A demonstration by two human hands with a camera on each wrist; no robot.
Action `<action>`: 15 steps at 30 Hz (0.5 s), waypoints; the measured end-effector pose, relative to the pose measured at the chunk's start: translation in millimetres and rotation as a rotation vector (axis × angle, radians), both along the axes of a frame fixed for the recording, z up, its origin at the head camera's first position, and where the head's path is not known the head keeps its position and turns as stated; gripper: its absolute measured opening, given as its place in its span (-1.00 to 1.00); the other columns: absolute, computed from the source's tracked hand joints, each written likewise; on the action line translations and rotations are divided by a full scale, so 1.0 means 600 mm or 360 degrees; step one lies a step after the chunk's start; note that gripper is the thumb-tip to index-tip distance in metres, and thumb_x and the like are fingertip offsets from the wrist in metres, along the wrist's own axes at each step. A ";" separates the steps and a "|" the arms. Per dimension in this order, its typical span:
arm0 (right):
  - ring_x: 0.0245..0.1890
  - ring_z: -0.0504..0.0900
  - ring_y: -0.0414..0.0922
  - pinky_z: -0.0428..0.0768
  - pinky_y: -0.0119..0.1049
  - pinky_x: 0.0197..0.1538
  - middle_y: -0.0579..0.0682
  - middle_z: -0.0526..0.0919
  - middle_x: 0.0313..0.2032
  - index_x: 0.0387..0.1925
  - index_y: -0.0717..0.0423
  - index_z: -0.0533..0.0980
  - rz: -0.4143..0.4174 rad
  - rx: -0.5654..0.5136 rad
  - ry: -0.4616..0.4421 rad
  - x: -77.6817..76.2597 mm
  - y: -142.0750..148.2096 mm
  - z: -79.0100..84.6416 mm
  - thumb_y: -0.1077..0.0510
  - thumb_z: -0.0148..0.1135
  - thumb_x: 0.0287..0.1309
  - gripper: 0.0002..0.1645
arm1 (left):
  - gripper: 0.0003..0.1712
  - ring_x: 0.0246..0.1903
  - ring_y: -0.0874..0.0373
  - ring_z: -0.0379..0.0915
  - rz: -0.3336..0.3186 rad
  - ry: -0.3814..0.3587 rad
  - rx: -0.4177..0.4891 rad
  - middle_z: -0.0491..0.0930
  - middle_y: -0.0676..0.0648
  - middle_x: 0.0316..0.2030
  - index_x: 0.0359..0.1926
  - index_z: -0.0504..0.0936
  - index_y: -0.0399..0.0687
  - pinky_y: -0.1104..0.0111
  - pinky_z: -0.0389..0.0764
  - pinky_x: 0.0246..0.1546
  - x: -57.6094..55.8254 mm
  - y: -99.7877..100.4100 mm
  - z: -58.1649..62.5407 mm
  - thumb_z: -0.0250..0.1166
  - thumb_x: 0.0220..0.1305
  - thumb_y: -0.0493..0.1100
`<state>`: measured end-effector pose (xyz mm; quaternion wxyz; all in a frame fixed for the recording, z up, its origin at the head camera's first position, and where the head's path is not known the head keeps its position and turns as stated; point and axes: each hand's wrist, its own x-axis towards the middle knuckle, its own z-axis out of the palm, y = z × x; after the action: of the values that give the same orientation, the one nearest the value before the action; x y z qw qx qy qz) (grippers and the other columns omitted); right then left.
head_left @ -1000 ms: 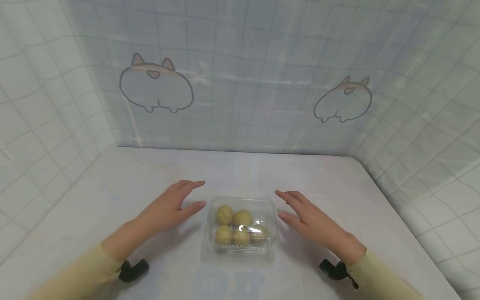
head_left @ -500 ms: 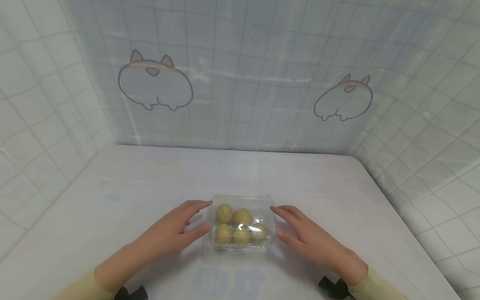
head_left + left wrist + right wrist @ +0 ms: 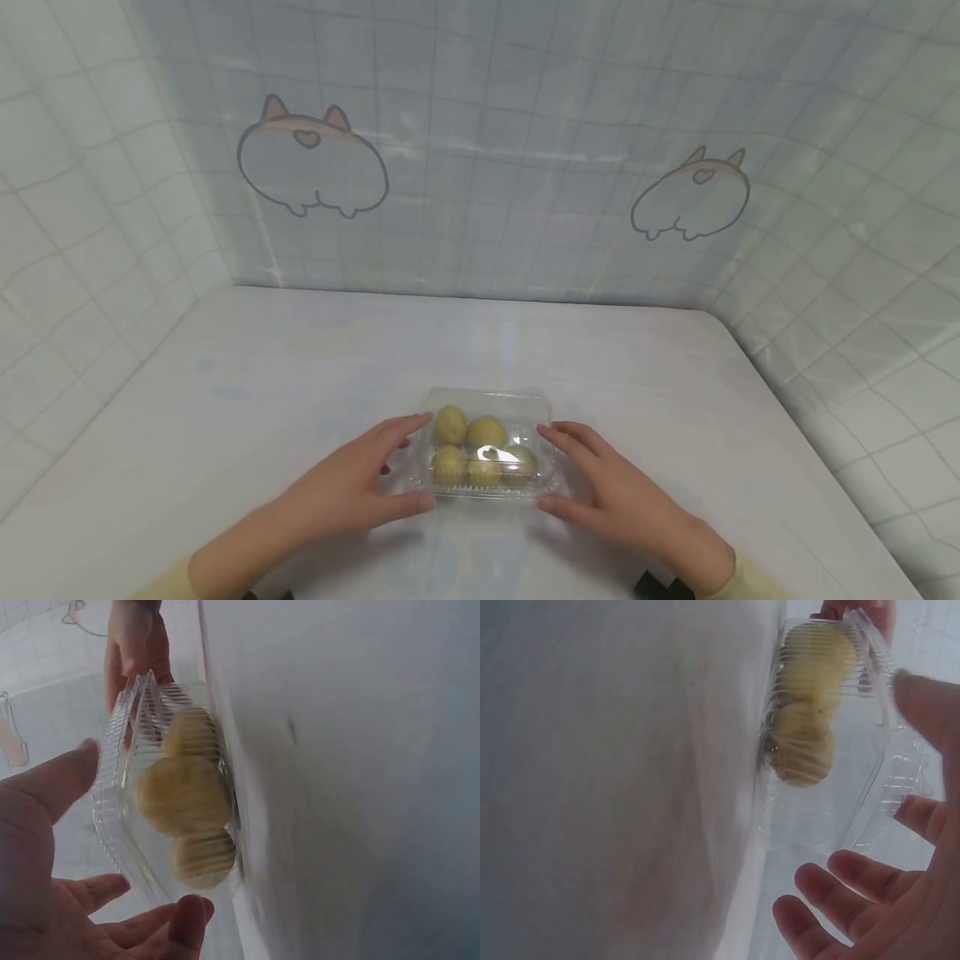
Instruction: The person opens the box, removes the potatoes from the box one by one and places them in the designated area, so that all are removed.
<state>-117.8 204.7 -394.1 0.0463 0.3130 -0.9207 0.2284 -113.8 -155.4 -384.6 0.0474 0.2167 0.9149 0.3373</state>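
Note:
A clear plastic clamshell box stands closed on the table, with several round, pale yellow ball-shaped items inside. My left hand is at its left side, fingers spread and slightly bent, thumb by the front corner. At the opposite side my right hand mirrors it, its fingertips right at the box's edge. Seen from the left wrist, the ribbed wall of the box lies between thumb and fingers. In the right wrist view, the thumb overlaps the lid's edge and the other fingers stay loosely extended.
The white table extends behind and around the box. Pale grid-patterned curtains enclose it, with a back curtain and side ones, and cartoon animal shapes printed on the back. Dark devices are strapped at the wrists.
Both hands have come inward and toward the front, from apart on either side to right at the box's sides. The thumbs have reached its front corners. The box has stayed in place.

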 end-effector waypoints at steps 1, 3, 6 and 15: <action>0.27 0.38 -0.21 0.50 -0.09 0.18 -0.26 0.24 0.36 0.49 -0.30 0.17 -0.0010 0.0003 0.0010 0.000 -0.001 -0.001 -0.42 0.21 0.17 -0.07 | 0.04 0.10 0.17 0.47 -0.0010 0.0009 -0.0004 0.37 0.13 0.31 0.47 0.20 0.32 0.25 0.58 -0.06 0.001 0.001 0.001 0.31 0.03 0.51; 0.27 0.38 -0.21 0.50 -0.11 0.18 -0.26 0.25 0.35 0.48 -0.28 0.18 -0.0024 0.0001 0.0023 0.001 -0.003 -0.001 -0.44 0.21 0.15 -0.06 | 0.05 0.06 0.16 0.50 -0.0022 0.0034 -0.0018 0.42 0.08 0.28 0.48 0.20 0.28 0.23 0.59 -0.08 0.002 0.002 0.002 0.32 0.03 0.50; 0.28 0.38 -0.21 0.49 -0.11 0.19 -0.24 0.27 0.35 0.48 -0.26 0.19 -0.0037 0.0004 0.0033 0.002 -0.006 -0.001 -0.44 0.21 0.15 -0.05 | 0.02 -0.05 0.17 0.56 -0.0016 0.0073 -0.0053 0.53 0.03 0.18 0.48 0.21 0.25 0.21 0.59 -0.12 0.003 0.002 0.005 0.31 0.08 0.47; 0.30 0.38 -0.17 0.47 -0.10 0.22 -0.20 0.32 0.34 0.47 -0.23 0.21 -0.0036 -0.0010 0.0058 0.002 -0.008 0.000 -0.42 0.24 0.15 -0.06 | -0.05 -0.21 0.27 0.59 0.0002 0.0101 -0.0129 0.68 0.00 -0.08 0.49 0.23 0.22 0.24 0.57 -0.25 0.004 0.000 0.007 0.35 0.16 0.35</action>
<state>-116.6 199.8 -393.9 0.0667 0.3066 -0.9225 0.2248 -111.4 -155.4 -380.3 0.0270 0.2247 0.9290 0.2928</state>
